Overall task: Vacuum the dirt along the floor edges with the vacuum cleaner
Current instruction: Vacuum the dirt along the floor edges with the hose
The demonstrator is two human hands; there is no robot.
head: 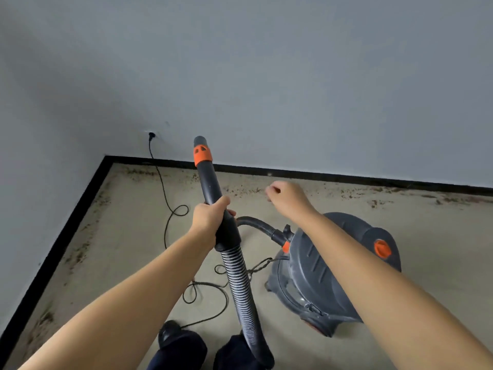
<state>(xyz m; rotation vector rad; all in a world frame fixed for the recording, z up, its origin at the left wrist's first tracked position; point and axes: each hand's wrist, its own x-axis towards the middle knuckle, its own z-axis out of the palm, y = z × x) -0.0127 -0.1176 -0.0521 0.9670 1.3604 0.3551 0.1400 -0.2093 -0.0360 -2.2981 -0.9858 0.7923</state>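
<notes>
My left hand [209, 218] grips the black hose handle [210, 182] of the vacuum cleaner, its orange-collared open end [202, 150] pointing up toward the wall. The ribbed hose [241, 284] loops down past my legs and back to the grey canister vacuum [328, 273] with an orange knob, standing on the floor at right. My right hand [286, 196] hovers in the air right of the handle, fingers loosely curled, holding nothing. Brown dirt [240, 189] lies scattered along the floor edges by both walls.
A black power cord [165, 206] runs from a wall socket [152, 134] and coils over the beige floor near my feet [170, 335]. Black skirting [320, 176] lines the two grey walls, which meet in a corner at the upper left.
</notes>
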